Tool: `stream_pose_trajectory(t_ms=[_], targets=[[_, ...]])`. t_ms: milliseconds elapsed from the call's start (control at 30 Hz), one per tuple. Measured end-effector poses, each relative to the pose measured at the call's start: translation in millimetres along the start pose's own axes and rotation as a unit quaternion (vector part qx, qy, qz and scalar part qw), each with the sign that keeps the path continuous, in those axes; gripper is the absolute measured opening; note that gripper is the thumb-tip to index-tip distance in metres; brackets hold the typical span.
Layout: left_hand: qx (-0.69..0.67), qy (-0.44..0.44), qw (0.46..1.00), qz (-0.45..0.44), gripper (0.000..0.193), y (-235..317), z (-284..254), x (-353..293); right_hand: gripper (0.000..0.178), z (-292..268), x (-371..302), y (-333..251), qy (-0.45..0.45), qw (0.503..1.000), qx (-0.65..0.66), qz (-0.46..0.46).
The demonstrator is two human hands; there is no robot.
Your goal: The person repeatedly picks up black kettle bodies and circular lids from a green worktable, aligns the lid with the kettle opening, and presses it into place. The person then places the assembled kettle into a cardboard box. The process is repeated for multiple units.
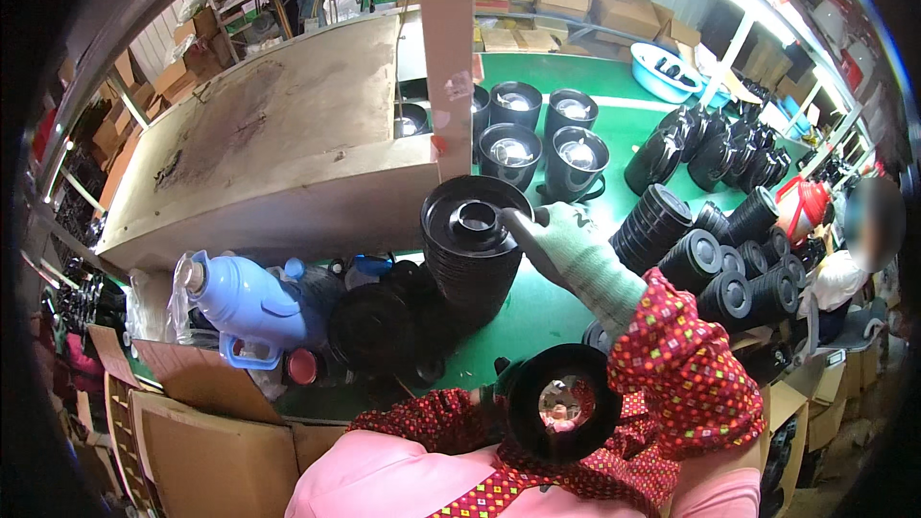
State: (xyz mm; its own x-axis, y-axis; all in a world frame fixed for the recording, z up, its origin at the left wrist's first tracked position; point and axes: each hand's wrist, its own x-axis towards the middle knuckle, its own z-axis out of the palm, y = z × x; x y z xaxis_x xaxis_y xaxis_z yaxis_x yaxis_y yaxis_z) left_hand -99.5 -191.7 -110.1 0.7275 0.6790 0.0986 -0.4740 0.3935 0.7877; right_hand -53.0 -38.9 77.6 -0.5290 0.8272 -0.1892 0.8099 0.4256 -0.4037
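Observation:
Close to my body is a black jug (602, 410) with a shiny silvery inside, its round opening facing up. My left hand (496, 393), in a dark glove and mostly hidden behind the jug, holds it by its left side. A tall stack of black round plastic lids (468, 273) stands in front of me on the green bench. The top lid (447, 221) has a raised ring around a central hole. My right hand (568, 242), in a grey-green glove with dark fingers, grips that lid by its right rim; the fingertips are partly hidden.
Several black jugs (578, 155) with silvery insides stand farther back on the green bench (614, 75). Rows of stacked black lids (655, 227) lie at right. A blue vacuum jug (251, 299) leans at left, below a pale metal housing (278, 115). A person (835, 283) sits far right.

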Motion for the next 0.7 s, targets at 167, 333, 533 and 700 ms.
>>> stream_pose_trajectory(t_ms=[167,333,533,700], targets=[[0.001,0.001,1.0,0.003,0.054,6.0,-6.6,-11.4,0.029,-2.6,-3.9,-13.8,0.171,0.985,0.035,0.009],[0.007,0.018,1.0,-0.007,0.054,12.8,-15.9,-21.0,0.025,-28.6,-54.2,34.9,0.379,0.884,0.253,-0.102],[0.019,0.023,0.999,-0.034,0.054,13.3,-16.9,-8.4,0.025,7.3,-197.7,109.9,0.454,0.84,0.295,0.031],[0.029,0.01,0.997,-0.075,0.054,-0.6,-0.6,35.7,0.037,91.9,-266.4,108.5,0.419,0.752,0.502,0.08]])
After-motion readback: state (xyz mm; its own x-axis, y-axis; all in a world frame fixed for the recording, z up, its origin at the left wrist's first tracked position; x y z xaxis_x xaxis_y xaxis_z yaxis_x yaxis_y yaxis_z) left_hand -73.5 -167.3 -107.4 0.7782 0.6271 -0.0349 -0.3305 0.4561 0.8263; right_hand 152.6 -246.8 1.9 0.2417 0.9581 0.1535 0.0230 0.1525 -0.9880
